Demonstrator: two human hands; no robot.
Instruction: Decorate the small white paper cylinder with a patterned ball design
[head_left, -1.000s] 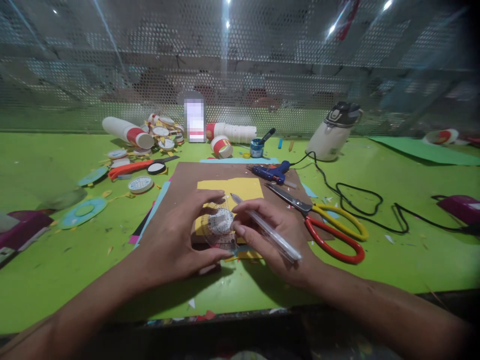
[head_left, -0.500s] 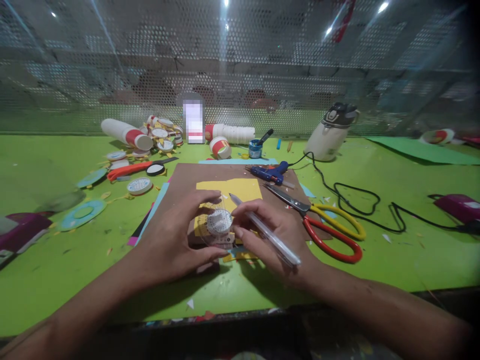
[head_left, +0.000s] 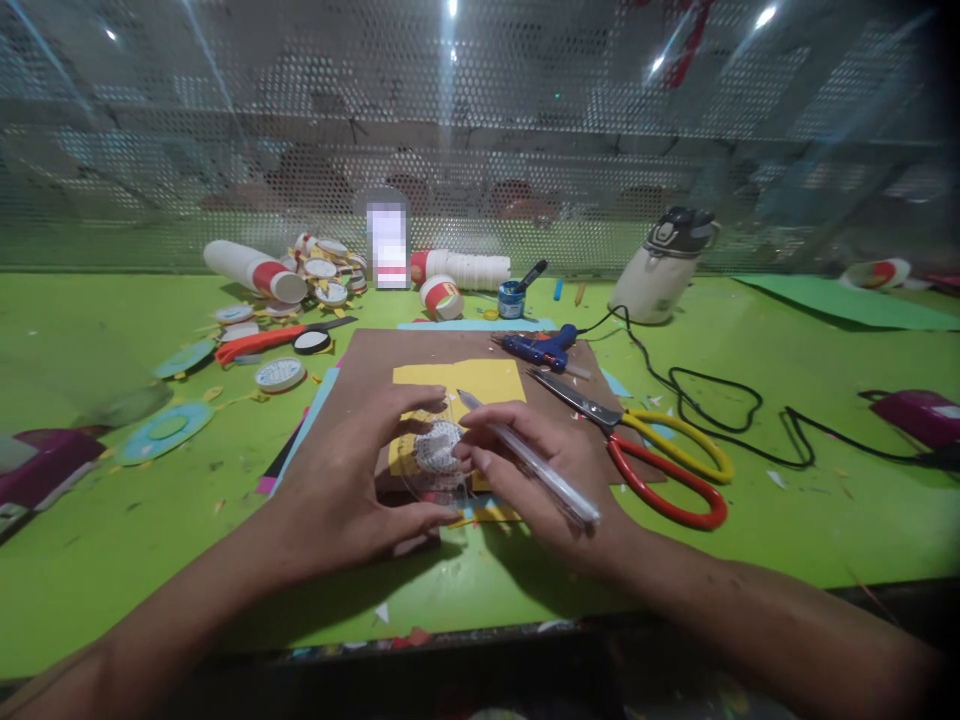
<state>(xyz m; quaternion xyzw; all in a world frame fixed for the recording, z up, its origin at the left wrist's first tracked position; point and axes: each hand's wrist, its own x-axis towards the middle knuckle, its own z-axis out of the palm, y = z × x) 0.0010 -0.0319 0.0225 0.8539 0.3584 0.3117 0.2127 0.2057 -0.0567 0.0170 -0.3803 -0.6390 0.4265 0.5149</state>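
Observation:
My left hand (head_left: 349, 470) is curved around a clear round drawing template (head_left: 420, 485) with a white printed dial (head_left: 439, 448) at its centre, fingers on the far side and thumb on the near side. The template lies over yellow paper (head_left: 491, 378). In my right hand (head_left: 551, 470) is a pen with a clear barrel (head_left: 551, 480), slanting across the fingers, its tip pointing up and left. My right thumb and forefinger are at the dial's right edge and partly cover it.
Brown board (head_left: 375, 350) lies under the paper. Scissors (head_left: 667, 470) and a blue glue gun (head_left: 540, 347) rest at its right. Behind are paper cups (head_left: 465, 268), a paint jar (head_left: 511, 300) and a kettle (head_left: 664, 265). At left are an orange cutter (head_left: 262, 343) and cut-out discs (head_left: 166, 432).
The template's dial and markings have turned, and a small printed strip below the dial is out of sight. My right fingertips have shifted slightly left onto the dial.

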